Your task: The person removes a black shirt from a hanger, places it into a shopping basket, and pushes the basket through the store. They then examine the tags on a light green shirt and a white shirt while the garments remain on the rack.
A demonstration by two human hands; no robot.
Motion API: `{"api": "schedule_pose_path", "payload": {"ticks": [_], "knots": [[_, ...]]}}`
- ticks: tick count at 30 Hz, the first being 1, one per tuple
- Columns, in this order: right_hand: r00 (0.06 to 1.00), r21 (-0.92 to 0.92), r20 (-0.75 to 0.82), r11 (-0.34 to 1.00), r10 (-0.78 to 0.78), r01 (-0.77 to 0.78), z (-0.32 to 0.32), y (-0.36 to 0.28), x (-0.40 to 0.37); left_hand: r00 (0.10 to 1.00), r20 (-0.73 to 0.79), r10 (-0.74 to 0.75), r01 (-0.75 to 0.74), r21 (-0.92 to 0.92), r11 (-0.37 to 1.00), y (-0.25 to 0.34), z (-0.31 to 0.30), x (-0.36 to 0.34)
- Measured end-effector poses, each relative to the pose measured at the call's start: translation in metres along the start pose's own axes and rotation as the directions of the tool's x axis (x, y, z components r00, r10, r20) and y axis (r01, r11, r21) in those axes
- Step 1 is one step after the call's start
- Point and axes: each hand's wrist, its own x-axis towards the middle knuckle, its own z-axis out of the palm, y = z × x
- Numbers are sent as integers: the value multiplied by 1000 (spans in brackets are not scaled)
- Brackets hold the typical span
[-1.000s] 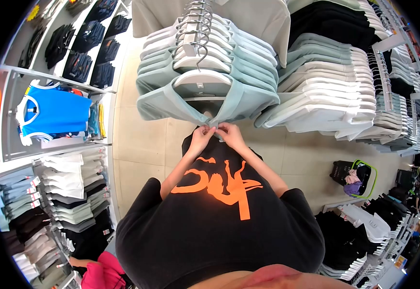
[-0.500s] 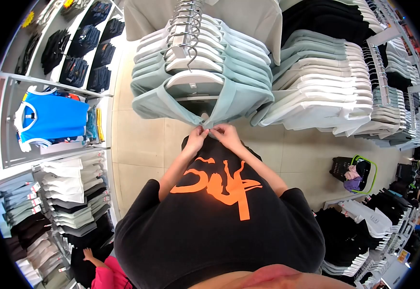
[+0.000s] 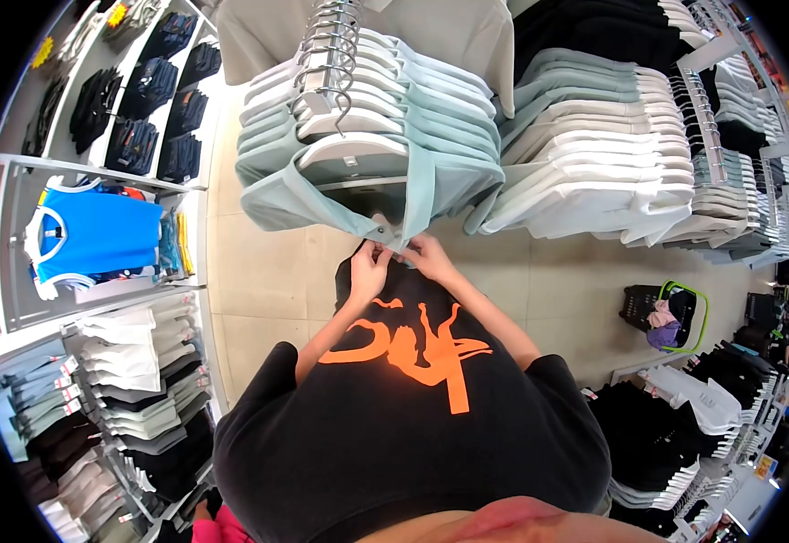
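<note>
A pale green collared shirt (image 3: 277,185) hangs on a white hanger (image 3: 358,145) at the front of a rack. Its collar stands open above my hands, and a small dark button shows on the front placket. My left hand (image 3: 371,262) pinches the left edge of the placket, fingers closed. Close beside it, my right hand (image 3: 428,258) is closed on the other edge of the shirt's front. The fingertips nearly meet, and what lies between them is partly hidden.
More shirts hang behind on a metal rail (image 3: 329,68). White shirts (image 3: 584,190) hang to the right. A dark shopping basket (image 3: 639,308) with a green handle stands on the tiled floor. Shelves with a blue vest (image 3: 105,231) line the left; a person's pink sleeve (image 3: 223,525) shows bottom left.
The shirt's collar and placket have shifted and opened slightly, with the button now showing. Both hands stay on the placket. The view has shifted slightly; the person in pink has moved lower, mostly out of view.
</note>
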Motion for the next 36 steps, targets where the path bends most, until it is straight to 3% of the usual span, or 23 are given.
{"api": "schedule_pose_path", "payload": {"ticks": [4, 7, 10, 13, 16, 19, 22, 25, 28, 29, 32, 33, 34, 36], "knots": [[991, -191, 45, 972, -129, 135, 0, 7, 1, 998, -23, 59, -56, 98, 994, 9, -8, -3], [961, -312, -46, 918, -274, 247, 7, 4, 0, 995, -60, 80, -73, 115, 991, 14, -13, -3], [963, -527, -108, 836, -246, 155, 11, 5, 2, 990, -92, 107, -98, 97, 990, 22, -17, -4], [967, -481, -183, 874, -176, 68, 14, 1, 1, 988, -152, 27, -28, -7, 1000, 18, -13, 1], [982, -310, -187, 950, -31, -29, 14, 20, 11, 982, -188, -1, -26, -137, 990, 12, -10, 2], [985, -237, -167, 972, -33, -8, 18, 21, 11, 975, -217, 47, -74, -118, 990, -6, -8, 7], [988, -388, -104, 919, -117, 68, 20, 9, 10, 985, -134, 107, -120, -92, 989, -3, -16, 7], [1000, -435, -7, 900, -23, 18, 22, -1, 10, 990, 24, 139, -140, 50, 989, -7, -16, 12], [993, -318, -43, 944, -110, 91, 24, 1, 13, 981, 78, 177, -186, 127, 974, 4, -22, 19], [991, -220, -97, 973, -95, 72, 22, 22, 19, 974, 81, 210, -216, 61, 975, 11, -26, 23], [927, -110, -347, 988, -143, 111, 22, -10, 27, 948, -47, 314, -314, 10, 949, 52, -45, 28], [841, -221, -482, 963, -247, 157, 27, -34, 26, 928, -93, 361, -363, -5, 932, 61, -52, 28], [784, -295, -548, 944, -291, 145, 29, -45, 26, 867, -186, 463, -447, 121, 886, 67, -58, 30], [607, -558, -585, 810, -538, 180, 36, -73, 29, 682, -318, 658, -542, 384, 748, 74, -69, 36]]}}
